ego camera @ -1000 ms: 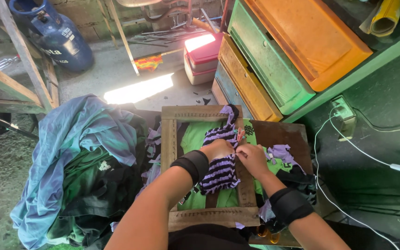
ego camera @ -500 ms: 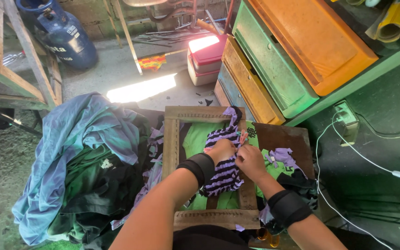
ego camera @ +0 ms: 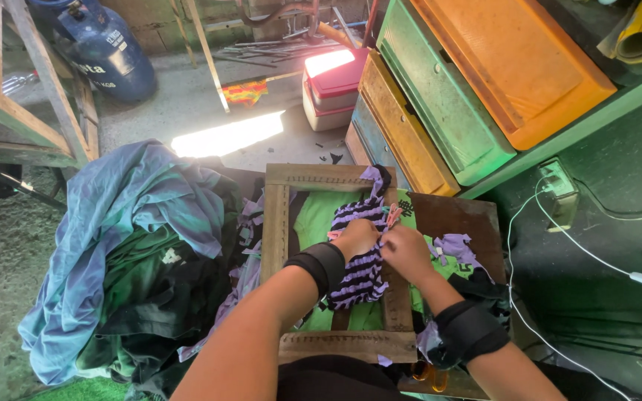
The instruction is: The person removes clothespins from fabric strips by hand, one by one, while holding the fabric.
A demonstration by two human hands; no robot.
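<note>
in the middle of the head view, a square wooden frame lies flat in front of the person, with rows of small nails along its bars. a band of woven purple-and-black striped fabric strips runs down its right half, from the far bar toward the near one, over a green cloth that shows through the frame's opening. both hands meet on this weaving, close against the frame's right bar. the left hand is curled shut, knuckles up, pinching a strip of the weaving. the right hand rests just beside it, touching it, fingers bent down onto the strips at the right bar; whether it pinches a strip cannot be told. each wrist wears a black band.

left of the frame, a heap of clothes in pale blue, green and black spreads across the floor. loose purple scraps lie on a brown board right of the frame. beyond the frame stand stacked crates in orange, green and yellow, tilted in the view, a small red-and-white box in a patch of sun, and a blue gas cylinder at top left. a white cable runs from a plug block along the dark green wall on the right.
</note>
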